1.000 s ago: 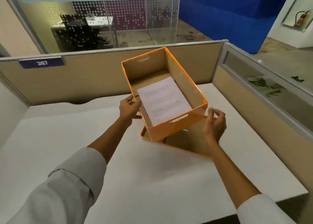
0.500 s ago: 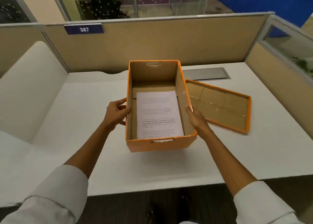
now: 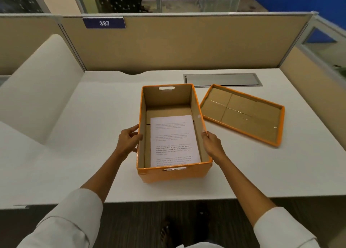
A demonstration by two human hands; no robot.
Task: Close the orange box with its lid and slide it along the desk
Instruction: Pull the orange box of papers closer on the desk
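Observation:
An open orange box (image 3: 176, 174) with a brown cardboard inside stands on the white desk (image 3: 93, 116) near its front edge. A printed sheet of paper (image 3: 174, 141) lies flat on the box floor. My left hand (image 3: 129, 141) grips the box's left wall, thumb over the rim. My right hand (image 3: 211, 144) presses against the right wall. The orange lid (image 3: 243, 114) lies upside down on the desk, just right of the box and apart from both hands.
A grey metal cable hatch (image 3: 222, 79) is set into the desk behind the lid. Beige partition walls (image 3: 168, 43) close the desk at the back and right, with a blue "387" plate (image 3: 104, 23). The floor and a foot show below the desk edge.
The box was held tilted in the air above the lid a second ago. It now rests flat on the desk left of the lid, both hands still at its sides.

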